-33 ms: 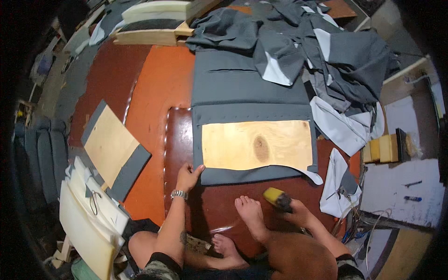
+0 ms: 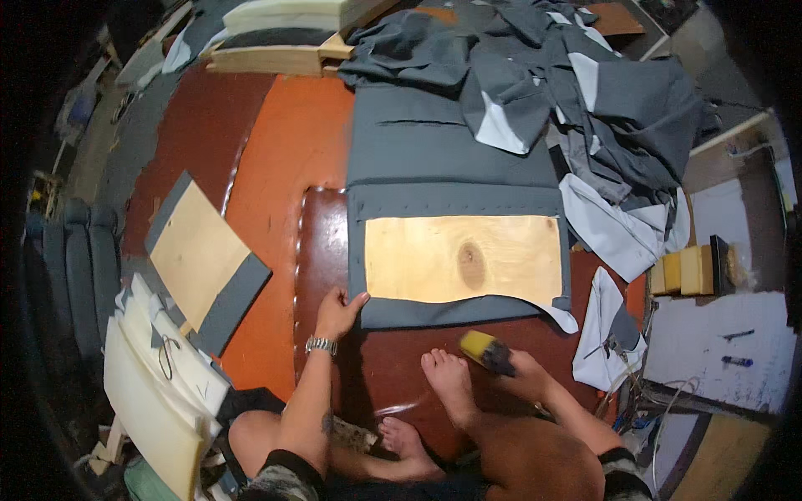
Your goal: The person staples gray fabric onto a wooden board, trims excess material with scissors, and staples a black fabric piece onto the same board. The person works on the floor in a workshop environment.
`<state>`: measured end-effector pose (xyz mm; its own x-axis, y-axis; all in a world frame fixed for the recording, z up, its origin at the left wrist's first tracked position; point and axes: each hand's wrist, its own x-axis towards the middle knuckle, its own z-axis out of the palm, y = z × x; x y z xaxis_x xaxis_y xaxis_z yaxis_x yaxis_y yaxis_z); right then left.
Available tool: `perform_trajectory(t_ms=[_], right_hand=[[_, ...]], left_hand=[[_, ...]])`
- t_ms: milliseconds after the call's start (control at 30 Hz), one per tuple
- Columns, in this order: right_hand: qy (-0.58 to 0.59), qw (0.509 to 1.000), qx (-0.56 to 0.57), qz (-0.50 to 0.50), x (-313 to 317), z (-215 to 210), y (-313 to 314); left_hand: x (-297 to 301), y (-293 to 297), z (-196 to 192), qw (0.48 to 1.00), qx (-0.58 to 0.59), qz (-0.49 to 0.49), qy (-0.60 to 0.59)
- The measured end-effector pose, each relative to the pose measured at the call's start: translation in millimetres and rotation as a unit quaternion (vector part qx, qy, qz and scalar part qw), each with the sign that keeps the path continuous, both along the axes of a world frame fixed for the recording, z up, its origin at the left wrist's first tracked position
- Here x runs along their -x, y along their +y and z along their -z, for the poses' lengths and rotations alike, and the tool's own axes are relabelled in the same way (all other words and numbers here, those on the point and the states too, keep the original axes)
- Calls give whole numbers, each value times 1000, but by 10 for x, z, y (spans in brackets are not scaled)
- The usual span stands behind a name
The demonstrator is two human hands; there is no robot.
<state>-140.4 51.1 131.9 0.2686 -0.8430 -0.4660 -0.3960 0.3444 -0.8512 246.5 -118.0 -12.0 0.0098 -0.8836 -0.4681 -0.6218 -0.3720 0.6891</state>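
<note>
Left hand pinches the grey cloth bottom-left of the board, probably just steadying it. Right hand has its fingers wrapped round a yellow tool below the board.

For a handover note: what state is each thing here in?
Left hand: thumb at left edge of grey cover
Right hand: closed around yellow-black tool
Large wooden panel: lying flat
Small wooden panel: lying diagonally
White flap: curled
Grey fabric heap: crumpled
Foam sheets: stacked, tilted
Pen: lying down
</note>
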Motion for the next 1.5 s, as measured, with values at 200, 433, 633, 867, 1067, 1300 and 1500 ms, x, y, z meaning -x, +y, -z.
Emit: perform_trajectory(t_ms=[200, 433, 633, 867, 1067, 1300, 1500], right_hand=[[16, 997, -58, -46, -1169, 222, -1035], [84, 994, -35, -59, -1643, 423, -1348], [209, 967, -66, -127, -1732, 374, -1416], [116, 987, -76, -81, -407, 35, -388], [409, 895, -151, 93, 81, 306, 1111], [424, 863, -18, 274, 698, 779, 1195], [409, 839, 141, 331, 1267, 839, 873]], left_hand=[[-128, -253, 15, 996, -41, 73, 16], [-164, -298, 202, 993, -68, 83, 52], [-126, -347, 117, 994, -75, 75, 36], [367, -5, -616, 930, 280, 205, -120], [958, 4, -768, 872, 285, 388, -92], [1150, -46, -465, 821, 269, 484, -139], [385, -347, -600, 811, 275, 495, -147]])
